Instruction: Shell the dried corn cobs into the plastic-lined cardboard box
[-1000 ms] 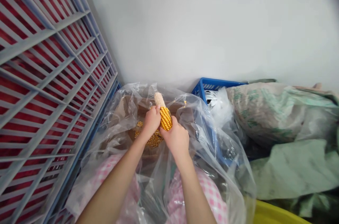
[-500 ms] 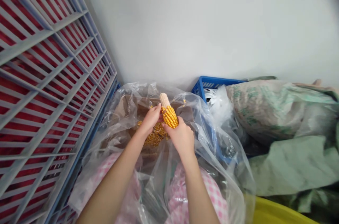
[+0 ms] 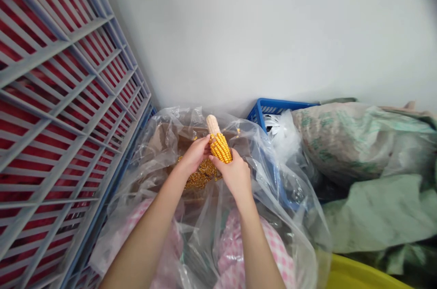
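Note:
My right hand (image 3: 235,174) grips the lower end of a corn cob (image 3: 218,142) and holds it upright. Its top is stripped bare and pale; yellow kernels still cover the lower part. My left hand (image 3: 193,154) is closed against the cob's left side, thumb on the kernels. Both hands hover over a clear plastic bag (image 3: 259,175) lining a cardboard box. A pile of loose kernels (image 3: 198,177) lies in it just below the hands.
A grey and red grid rack (image 3: 61,98) leans along the left. A blue plastic crate (image 3: 273,109) stands behind the bag against the white wall. Green woven sacks (image 3: 362,152) are heaped at the right, and a yellow rim (image 3: 355,275) shows at the bottom right.
Both hands and the cob have shifted a little to the right and up. The left hand keeps working along the cob's side.

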{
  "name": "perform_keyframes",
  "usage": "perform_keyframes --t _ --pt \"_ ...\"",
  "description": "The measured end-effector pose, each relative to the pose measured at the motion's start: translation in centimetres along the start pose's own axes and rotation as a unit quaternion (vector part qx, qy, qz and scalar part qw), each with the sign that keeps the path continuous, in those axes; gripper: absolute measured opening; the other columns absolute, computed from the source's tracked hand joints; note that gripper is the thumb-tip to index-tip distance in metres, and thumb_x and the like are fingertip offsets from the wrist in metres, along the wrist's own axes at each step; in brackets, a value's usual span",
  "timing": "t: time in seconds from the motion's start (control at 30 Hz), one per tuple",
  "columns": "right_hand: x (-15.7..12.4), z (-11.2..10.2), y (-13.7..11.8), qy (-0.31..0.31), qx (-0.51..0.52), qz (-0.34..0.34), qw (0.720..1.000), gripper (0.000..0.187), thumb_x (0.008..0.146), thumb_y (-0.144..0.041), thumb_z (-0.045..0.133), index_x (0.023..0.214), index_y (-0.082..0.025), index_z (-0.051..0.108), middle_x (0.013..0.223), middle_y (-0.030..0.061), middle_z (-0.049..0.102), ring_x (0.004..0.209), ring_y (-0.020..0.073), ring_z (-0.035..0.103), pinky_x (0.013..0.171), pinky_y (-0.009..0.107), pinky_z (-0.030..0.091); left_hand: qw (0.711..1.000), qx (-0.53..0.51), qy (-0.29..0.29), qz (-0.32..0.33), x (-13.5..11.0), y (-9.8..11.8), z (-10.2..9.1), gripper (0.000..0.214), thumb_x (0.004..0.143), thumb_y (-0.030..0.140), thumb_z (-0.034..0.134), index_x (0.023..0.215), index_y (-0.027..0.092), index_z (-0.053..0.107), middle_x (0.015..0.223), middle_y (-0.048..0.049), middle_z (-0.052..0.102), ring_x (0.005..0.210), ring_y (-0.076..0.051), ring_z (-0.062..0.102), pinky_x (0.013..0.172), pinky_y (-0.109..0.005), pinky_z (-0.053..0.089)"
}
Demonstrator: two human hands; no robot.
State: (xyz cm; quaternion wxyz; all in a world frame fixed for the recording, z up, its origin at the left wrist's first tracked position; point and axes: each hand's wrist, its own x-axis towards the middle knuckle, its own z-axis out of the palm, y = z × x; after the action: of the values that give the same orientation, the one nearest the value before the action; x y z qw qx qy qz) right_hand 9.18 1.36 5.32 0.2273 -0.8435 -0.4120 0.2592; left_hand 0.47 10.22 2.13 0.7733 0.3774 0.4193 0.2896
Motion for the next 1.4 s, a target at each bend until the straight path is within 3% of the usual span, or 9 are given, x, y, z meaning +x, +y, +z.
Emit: perform_keyframes --t 0.17,0.33,0.6,0.8,0.97,1.1,1.23,1.4 --pt "0.0 0.0 0.1 -0.002 0.01 -0.011 1.0 0.042 0.066 -0.056 0.052 0.094 -0.024 0.054 0.078 0.005 0.065 0.071 0.0215 0.06 0.057 0.026 0.035 0.993 -0.112 -0.01 -0.041 0.1 0.2 0.0 0.015 0.077 0.021 0.051 0.075 0.01 0.061 0.066 -0.0064 0.063 0.058 -0.012 0.056 0.058 -0.023 0.043" --pt "0.0 0.4 0.4 -0.011 0.04 -0.036 0.998 0.04 0.067 -0.055 0.052 0.092 -0.024 0.053 0.076 0.0037 0.064 0.067 0.019 0.059 0.055 0.024 0.035 0.979 -0.192 -0.035 -0.061 0.1 0.4 0.3 0.021 0.082 0.017 0.042 0.077 0.009 0.061 0.073 -0.0083 0.064 0.065 -0.014 0.059 0.066 -0.026 0.045" --pt "-0.4 1.3 -0.1 -0.017 -0.018 -0.012 1.0 0.039 0.068 -0.051 0.052 0.092 -0.02 0.052 0.076 0.0075 0.064 0.069 0.0218 0.059 0.054 0.025 0.033 0.975 -0.193 0.005 -0.11 0.5 -0.2 0.6 0.015 0.079 0.017 0.046 0.072 0.011 0.058 0.062 -0.0054 0.061 0.056 -0.013 0.058 0.061 -0.026 0.046" --pt "0.0 0.8 0.1 -0.02 0.057 -0.033 0.998 0.044 0.066 -0.057 0.051 0.093 -0.023 0.054 0.076 0.0038 0.064 0.067 0.0183 0.058 0.056 0.024 0.036 0.966 -0.25 -0.026 -0.058 -0.3 0.8 1.3 0.027 0.082 0.033 0.041 0.075 0.012 0.058 0.064 -0.0053 0.061 0.059 -0.014 0.059 0.063 -0.027 0.048" --pt "0.0 0.9 0.1 -0.024 0.059 -0.039 0.997 0.043 0.065 -0.056 0.053 0.092 -0.023 0.054 0.074 0.0032 0.063 0.065 0.0174 0.057 0.056 0.024 0.036 0.967 -0.246 0.0 -0.071 -0.1 0.8 1.0 0.018 0.081 0.021 0.042 0.075 0.012 0.056 0.062 -0.004 0.061 0.06 -0.014 0.06 0.069 -0.028 0.048" --pt "-0.2 1.3 -0.1 -0.023 0.04 -0.036 0.998 0.044 0.063 -0.055 0.055 0.094 -0.023 0.054 0.074 0.0035 0.063 0.066 0.0186 0.056 0.056 0.025 0.035 0.965 -0.245 0.021 -0.088 0.0 0.8 0.6 0.015 0.077 0.026 0.051 0.072 0.013 0.055 0.057 -0.0022 0.058 0.059 -0.014 0.06 0.067 -0.028 0.049" --pt "0.1 1.4 0.1 -0.031 0.145 -0.034 0.988 0.045 0.062 -0.055 0.055 0.091 -0.021 0.057 0.073 0.0022 0.062 0.064 0.0162 0.054 0.057 0.024 0.036 0.959 -0.274 -0.013 -0.07 -0.6 1.5 0.8 0.034 0.079 0.041 0.044 0.082 0.011 0.058 0.069 -0.0082 0.063 0.073 -0.019 0.062 0.073 -0.031 0.048" --pt "0.4 1.1 0.7 -0.045 0.277 -0.039 0.959 0.042 0.065 -0.051 0.055 0.09 -0.018 0.058 0.074 0.0011 0.061 0.06 0.0127 0.051 0.057 0.023 0.038 0.964 -0.262 -0.029 -0.025 -0.8 1.5 1.2 0.025 0.083 0.025 0.041 0.088 0.009 0.06 0.081 -0.0086 0.065 0.079 -0.016 0.06 0.082 -0.028 0.044"
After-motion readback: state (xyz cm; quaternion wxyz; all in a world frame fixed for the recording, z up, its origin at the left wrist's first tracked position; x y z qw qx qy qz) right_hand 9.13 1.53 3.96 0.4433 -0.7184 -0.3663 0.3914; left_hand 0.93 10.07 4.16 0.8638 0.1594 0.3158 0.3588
